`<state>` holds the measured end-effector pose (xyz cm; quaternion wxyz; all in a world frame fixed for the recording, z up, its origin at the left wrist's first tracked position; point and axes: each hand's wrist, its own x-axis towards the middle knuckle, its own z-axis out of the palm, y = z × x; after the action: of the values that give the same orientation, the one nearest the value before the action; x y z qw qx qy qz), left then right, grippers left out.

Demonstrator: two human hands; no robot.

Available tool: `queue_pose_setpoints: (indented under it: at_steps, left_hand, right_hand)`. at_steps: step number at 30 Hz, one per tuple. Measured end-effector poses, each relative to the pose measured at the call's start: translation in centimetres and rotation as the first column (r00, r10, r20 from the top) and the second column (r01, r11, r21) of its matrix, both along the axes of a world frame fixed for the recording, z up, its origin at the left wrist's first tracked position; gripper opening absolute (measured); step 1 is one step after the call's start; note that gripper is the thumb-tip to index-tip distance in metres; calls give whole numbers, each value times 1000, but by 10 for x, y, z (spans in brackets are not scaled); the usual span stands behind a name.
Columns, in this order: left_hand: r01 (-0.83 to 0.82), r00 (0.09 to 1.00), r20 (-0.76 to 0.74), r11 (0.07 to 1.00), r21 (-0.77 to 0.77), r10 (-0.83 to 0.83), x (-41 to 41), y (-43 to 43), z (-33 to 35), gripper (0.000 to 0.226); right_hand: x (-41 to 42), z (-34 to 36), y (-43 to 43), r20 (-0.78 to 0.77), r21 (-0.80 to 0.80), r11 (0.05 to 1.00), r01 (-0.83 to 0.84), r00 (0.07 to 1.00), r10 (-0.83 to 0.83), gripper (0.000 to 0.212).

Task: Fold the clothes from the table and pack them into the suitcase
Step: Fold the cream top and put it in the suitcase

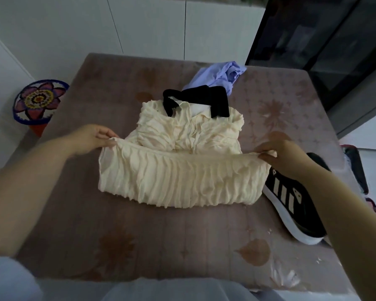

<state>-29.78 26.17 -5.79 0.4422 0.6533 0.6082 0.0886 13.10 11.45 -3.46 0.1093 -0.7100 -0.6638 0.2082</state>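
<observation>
A cream ruffled shirt (182, 170) lies in the middle of the table (139, 246), its lower part lifted and doubled toward the collar. My left hand (91, 137) pinches the folded edge at its left end. My right hand (284, 157) pinches the same edge at the right end, and the cloth stretches between them. A black garment (217, 103) lies across the shirt's collar. Behind it sits a crumpled lilac garment (221, 77). Something dark at the right edge, on the floor (356, 170), may be the suitcase; I cannot tell.
A black sneaker with white stripes (295, 203) rests on the table's right side, under my right forearm. A round stool with a flower pattern (38, 101) stands left of the table. A dark glass cabinet (323, 51) rises at the back right.
</observation>
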Motion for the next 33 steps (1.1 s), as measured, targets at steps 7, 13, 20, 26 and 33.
queue_pose_setpoints:
  at_steps: [7,13,20,26,33]
  left_hand:
    - [-227,949,255,962,151,184,16,101,-7,23]
    - [-325,940,203,902,285,275,63,171,-48,29]
    - [-428,894,157,903,25,420,79,165,-95,32]
    - [139,989,-99,886,443,-106,60,74,-93,61]
    - [644,691,-611,713,278,-386,62,-8,-119,86]
  right_hand:
    - [19,-3,97,-63,212,942,260,966,-252,21]
    - [15,-34,174,135,219,900,377,902,-411,27]
    - [-6,-73,173,304,31,941,337,894,-330,49]
    - [-60,-98,88,247,223,974,-45,969,-12,44]
    - [-60,-138,38,362,-240,960,-145,904,227,73]
